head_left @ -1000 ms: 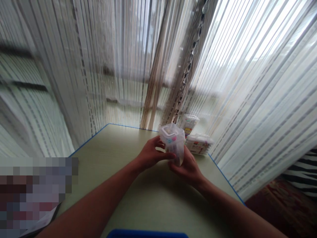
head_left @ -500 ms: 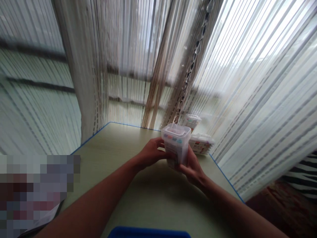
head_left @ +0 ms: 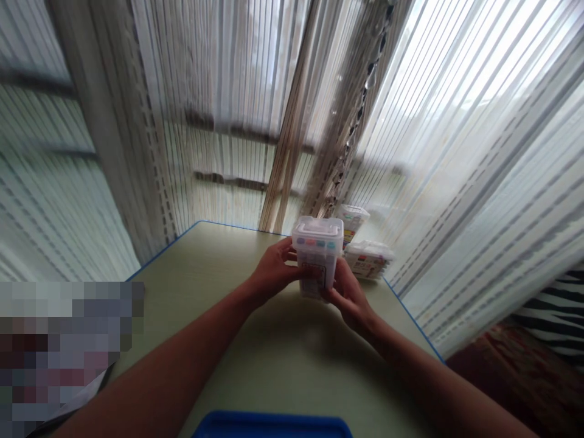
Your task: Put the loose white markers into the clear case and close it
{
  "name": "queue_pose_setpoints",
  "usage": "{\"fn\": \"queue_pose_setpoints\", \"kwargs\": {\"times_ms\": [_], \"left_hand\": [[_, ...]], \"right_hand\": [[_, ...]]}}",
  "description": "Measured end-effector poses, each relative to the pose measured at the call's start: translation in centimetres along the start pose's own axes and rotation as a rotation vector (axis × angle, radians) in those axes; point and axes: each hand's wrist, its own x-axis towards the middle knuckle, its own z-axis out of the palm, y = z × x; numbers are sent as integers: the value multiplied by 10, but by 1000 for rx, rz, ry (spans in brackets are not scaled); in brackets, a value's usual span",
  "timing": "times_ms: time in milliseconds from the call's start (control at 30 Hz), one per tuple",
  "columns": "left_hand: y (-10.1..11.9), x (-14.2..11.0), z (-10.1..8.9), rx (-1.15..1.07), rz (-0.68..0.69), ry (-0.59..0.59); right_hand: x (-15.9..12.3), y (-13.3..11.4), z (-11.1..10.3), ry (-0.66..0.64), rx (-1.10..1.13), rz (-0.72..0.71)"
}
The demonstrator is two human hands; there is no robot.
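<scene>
A translucent plastic box (head_left: pixel 318 243) with a lid and a handle on top stands upright between my hands above the table. Coloured round ends show in a row under its lid, and a dark-framed label is on its front. My left hand (head_left: pixel 276 267) grips the box from the left, its thumb across the front. On the right side, my right hand (head_left: pixel 347 292) holds the lower part, thumb at the front corner. The far fingers of both hands are partly hidden behind the box.
Behind the box on the right are a white package (head_left: pixel 368 258) and a taller clear-lidded container (head_left: pixel 354 220). A blue tray edge (head_left: pixel 274 423) shows at the table's (head_left: pixel 219 267) near side. String curtains (head_left: pixel 237 109) hang beyond, and a blurred-out item (head_left: pixel 59 347) lies at left.
The box has shifted slightly left and up in view and turned so its front faces me more squarely. Both hands have kept hold of it.
</scene>
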Motion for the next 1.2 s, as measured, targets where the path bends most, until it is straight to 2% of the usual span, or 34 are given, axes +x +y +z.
{"fn": "queue_pose_setpoints", "kwargs": {"times_ms": [233, 467, 633, 867, 1000, 1200], "left_hand": [[5, 2, -5, 19, 55, 110], [6, 3, -5, 34, 60, 127], [2, 4, -7, -35, 27, 84], [6, 0, -5, -136, -8, 35], [4, 1, -5, -162, -9, 46], [-4, 1, -5, -87, 9, 69]], "right_hand": [[3, 11, 2, -39, 103, 3], [3, 4, 9, -25, 290, 58], [4, -1, 10, -7, 381, 106], [5, -3, 9, 3, 429, 120], [6, -2, 8, 6, 427, 122], [7, 0, 9, 68, 323, 89]]}}
